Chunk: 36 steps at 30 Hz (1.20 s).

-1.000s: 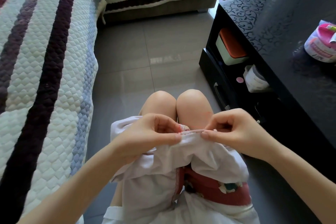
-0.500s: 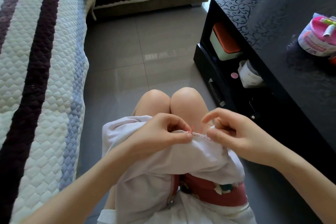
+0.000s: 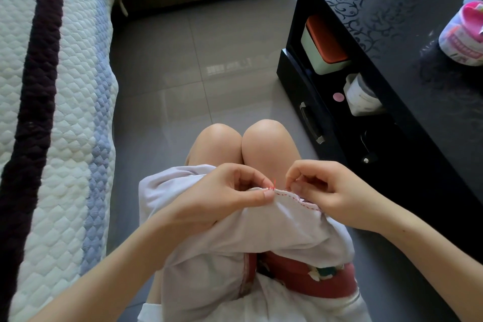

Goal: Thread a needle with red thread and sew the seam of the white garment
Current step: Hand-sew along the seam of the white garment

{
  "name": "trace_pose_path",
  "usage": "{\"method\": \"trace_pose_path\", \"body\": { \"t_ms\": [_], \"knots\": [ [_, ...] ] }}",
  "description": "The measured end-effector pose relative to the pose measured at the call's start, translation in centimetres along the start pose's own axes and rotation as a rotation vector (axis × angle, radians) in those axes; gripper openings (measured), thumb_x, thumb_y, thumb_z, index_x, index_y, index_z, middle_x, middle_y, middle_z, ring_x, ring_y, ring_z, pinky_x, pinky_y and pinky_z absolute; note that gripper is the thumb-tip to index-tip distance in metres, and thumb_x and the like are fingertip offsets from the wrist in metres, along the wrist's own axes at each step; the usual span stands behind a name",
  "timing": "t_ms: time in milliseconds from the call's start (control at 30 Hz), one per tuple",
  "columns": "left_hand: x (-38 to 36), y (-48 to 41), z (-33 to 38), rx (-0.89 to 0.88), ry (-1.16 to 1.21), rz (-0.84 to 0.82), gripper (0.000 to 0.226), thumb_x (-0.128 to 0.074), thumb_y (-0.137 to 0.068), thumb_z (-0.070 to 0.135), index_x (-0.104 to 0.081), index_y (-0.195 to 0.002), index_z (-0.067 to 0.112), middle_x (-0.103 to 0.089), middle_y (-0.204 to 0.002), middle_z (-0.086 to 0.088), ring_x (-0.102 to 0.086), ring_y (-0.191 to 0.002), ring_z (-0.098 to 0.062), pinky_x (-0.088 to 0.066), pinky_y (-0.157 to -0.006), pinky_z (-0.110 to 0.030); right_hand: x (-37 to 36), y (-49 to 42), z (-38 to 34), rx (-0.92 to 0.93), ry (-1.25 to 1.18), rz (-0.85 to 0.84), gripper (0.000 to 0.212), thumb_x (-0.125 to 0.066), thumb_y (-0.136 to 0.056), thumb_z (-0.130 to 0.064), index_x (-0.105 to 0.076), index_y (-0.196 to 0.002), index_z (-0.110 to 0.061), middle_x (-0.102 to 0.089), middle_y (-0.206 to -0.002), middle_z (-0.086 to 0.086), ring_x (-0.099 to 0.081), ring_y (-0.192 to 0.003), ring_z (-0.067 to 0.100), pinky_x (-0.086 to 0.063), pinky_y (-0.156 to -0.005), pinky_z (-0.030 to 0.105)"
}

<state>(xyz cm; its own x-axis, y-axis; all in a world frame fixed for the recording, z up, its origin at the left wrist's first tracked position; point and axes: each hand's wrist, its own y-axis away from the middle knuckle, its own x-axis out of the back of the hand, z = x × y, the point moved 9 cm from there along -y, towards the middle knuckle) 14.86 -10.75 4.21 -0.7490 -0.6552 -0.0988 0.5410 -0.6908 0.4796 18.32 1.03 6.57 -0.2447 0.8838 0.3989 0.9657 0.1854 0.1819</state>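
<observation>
- left hand (image 3: 224, 201) is pinching garment (image 3: 261, 230) seam between thumb and forefinger
- red thread (image 3: 274, 183) is sticking up beside that thumb
- right hand (image 3: 332, 196) is curling at seam; can't tell what it's holding

No word, brand or number can be read anywhere in view. The pink and white packet (image 3: 462, 34) at the right edge of the black table (image 3: 386, 15) carries a printed label with rows of red marks, too blurred to make out. The white jar (image 3: 362, 98) on the open shelf under the tabletop has faint grey print on its side, too small and soft to read. The scrolls on the tabletop are ornament, not lettering.
</observation>
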Motion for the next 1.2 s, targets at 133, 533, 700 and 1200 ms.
{"method": "trace_pose_path", "body": {
  "t_ms": [133,533,700,1200],
  "knots": [
    [-0.1,-0.1,-0.1,0.002,0.023,-0.025,0.012,-0.072,-0.082,0.013,-0.070,-0.071,0.018,-0.068,-0.077,0.007,-0.060,-0.073,-0.002,-0.047,-0.071,-0.011,-0.2,-0.2,0.1,-0.002,-0.012,-0.020,0.012,-0.053,-0.084,-0.016,-0.060,-0.078,-0.024,-0.061,-0.070,0.003,-0.052,-0.065,0.027,-0.043,-0.061,0.041],
    [-0.1,0.0,-0.1,-0.023,0.039,-0.057,0.006,-0.074,-0.078,0.024,-0.071,-0.075,0.019,-0.067,-0.080,0.001,-0.059,-0.076,-0.004,-0.047,-0.073,-0.013,-0.8,-0.2,0.1,-0.019,-0.122,-0.032,0.015,-0.053,-0.084,-0.007,-0.063,-0.077,-0.015,-0.060,-0.067,0.000,-0.050,-0.062,0.005,-0.039,-0.060,0.016],
    [-0.1,0.1,0.0,-0.023,0.029,-0.055,0.009,-0.072,-0.077,0.024,-0.070,-0.077,0.015,-0.067,-0.077,0.005,-0.059,-0.074,-0.002,-0.047,-0.072,-0.012,-1.1,-0.2,0.2,-0.010,-0.205,-0.023,0.014,-0.052,-0.086,-0.007,-0.063,-0.079,-0.013,-0.060,-0.069,0.009,-0.052,-0.064,0.021,-0.042,-0.062,0.025],
    [0.3,0.6,1.3,-0.096,0.126,0.016,0.010,-0.066,-0.074,0.019,-0.068,-0.077,0.009,-0.070,-0.076,0.003,-0.062,-0.073,-0.003,-0.048,-0.070,-0.013,0.2,0.2,0.0,0.075,0.017,0.112,0.010,-0.060,-0.080,-0.008,-0.066,-0.083,-0.016,-0.067,-0.075,-0.012,-0.063,-0.072,0.008,-0.049,-0.065,0.021]
  ]
}}
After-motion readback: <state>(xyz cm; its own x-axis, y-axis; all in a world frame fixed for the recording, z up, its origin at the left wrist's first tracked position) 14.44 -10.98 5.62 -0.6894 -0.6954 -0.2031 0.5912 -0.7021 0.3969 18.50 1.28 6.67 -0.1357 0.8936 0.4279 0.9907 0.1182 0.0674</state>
